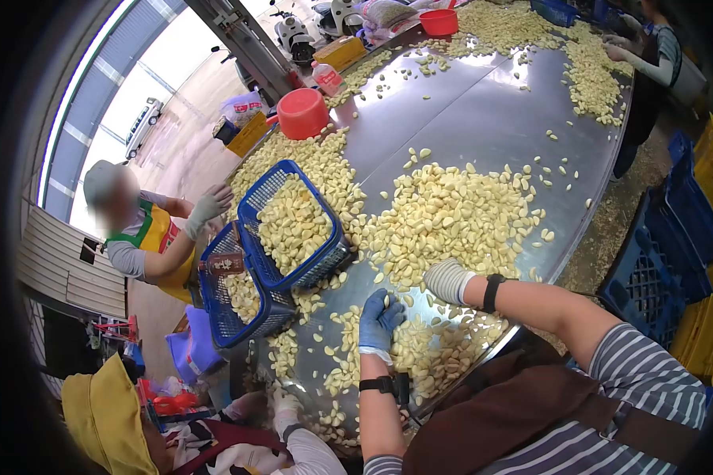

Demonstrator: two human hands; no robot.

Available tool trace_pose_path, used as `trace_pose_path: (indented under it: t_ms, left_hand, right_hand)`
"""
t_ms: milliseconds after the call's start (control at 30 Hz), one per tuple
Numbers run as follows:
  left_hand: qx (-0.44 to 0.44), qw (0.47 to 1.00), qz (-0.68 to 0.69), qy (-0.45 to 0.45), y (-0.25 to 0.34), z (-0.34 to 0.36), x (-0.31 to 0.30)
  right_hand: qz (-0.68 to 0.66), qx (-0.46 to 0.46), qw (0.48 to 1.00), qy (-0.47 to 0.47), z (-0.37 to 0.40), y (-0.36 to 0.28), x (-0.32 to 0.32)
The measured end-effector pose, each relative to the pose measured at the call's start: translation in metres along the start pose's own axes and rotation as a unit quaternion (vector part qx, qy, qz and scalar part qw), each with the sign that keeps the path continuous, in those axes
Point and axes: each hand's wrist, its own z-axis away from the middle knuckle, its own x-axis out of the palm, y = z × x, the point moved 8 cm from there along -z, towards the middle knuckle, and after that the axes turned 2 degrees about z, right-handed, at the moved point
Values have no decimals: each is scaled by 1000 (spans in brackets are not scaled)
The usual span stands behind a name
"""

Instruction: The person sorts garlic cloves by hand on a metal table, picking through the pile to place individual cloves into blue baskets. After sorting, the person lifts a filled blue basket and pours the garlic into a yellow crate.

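Note:
My left hand [382,323], in a blue glove, is at the near edge of the metal table with its fingers curled. A pale garlic clove [386,301] shows at its fingertips. My right hand [449,282], in a whitish ribbed glove, rests against the near side of a large heap of peeled garlic cloves [459,214]. Its fingers point down and inward, and their tips are hidden. Below and between both hands lies a looser spread of cloves [435,348], some more brownish.
Two blue baskets of cloves, a larger one [339,247] and a smaller one [228,339], stand left on the metal table [483,111]. Beyond is a red scoop [302,115]. Co-workers stand at left, lower left and far right. Stacked crates [649,261] are at my right.

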Motion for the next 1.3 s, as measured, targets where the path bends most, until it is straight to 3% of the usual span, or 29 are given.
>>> trace_pose_path:
  t_ms: [100,167,200,233,300,333,400,433,467,500,567,600,633,667,733,767,833,900,967,1000,1033,1067,1100,1167,1233,1267,1300]
  left_hand:
    - [-27,992,122,-1,0,-30,4]
    - [48,988,-146,28,0,-74,-17]
    - [52,964,-242,95,3,-72,-3]
    - [183,862,-462,103,17,-74,15]
    - [173,668,-709,147,17,-62,33]
    - [166,640,-737,139,16,-57,41]
    - [145,640,-744,125,15,-57,47]
    - [124,638,-752,111,9,-56,46]
    - [119,640,-753,91,7,-54,47]
    - [118,640,-754,92,5,-49,46]
    - [79,639,-762,76,-8,-42,42]
    - [55,639,-764,67,-13,-36,41]
    - [46,645,-760,69,-20,-32,36]
    - [39,648,-757,68,-28,-33,28]
    - [37,653,-753,75,-32,-31,14]
    - [43,678,-728,91,-30,-25,7]
    - [52,702,-702,111,-10,-19,7]
    - [172,727,-637,193,50,5,24]
    - [287,816,-465,186,128,19,49]
    - [349,805,-434,205,174,40,77]
    - [426,746,-465,216,209,37,79]
    - [448,678,-525,254,241,37,85]
    - [477,555,-617,290,260,43,92]
    - [531,457,-632,330,268,51,90]
    - [508,543,-611,271,240,57,85]
    - [474,628,-581,209,205,52,77]
    - [431,706,-543,145,157,44,71]
  right_hand:
    - [-14,11,1000,9,1,8,3]
    - [-92,63,993,-48,6,15,7]
    - [-111,85,988,-61,9,18,11]
    - [-109,83,989,-59,9,19,6]
    - [-147,98,977,-116,11,21,4]
    - [-181,122,967,-131,9,24,-10]
    - [-298,136,943,-58,-19,22,-44]
    - [-474,163,862,-74,-20,7,-80]
    - [-657,159,737,-9,-28,-2,-95]
    - [-706,132,691,81,-36,-7,-123]
    - [-501,28,849,163,-73,-7,-130]
    - [-501,24,849,166,-87,-5,-116]
    - [-260,-8,957,126,-101,-19,-95]
    - [1,-37,996,78,-110,-32,-73]
    - [88,-30,992,83,-106,-37,-44]
    - [32,-8,994,100,-107,-33,-34]
    - [63,-21,995,80,-102,-42,-27]
    - [29,-19,999,29,-99,-40,-22]
    - [-4,-17,999,-27,-88,-43,-20]
    - [-26,-19,998,-55,-80,-45,-25]
    - [-48,-20,995,-81,-76,-46,-27]
    - [-75,-20,994,-79,-75,-43,-23]
    - [-74,-20,994,-78,-78,-37,-16]
    - [-172,-8,982,-83,-87,-20,0]
    - [-316,54,946,-50,-77,0,-28]
    - [-404,96,908,-53,-67,9,-54]
    - [-524,127,841,-46,-82,23,-40]
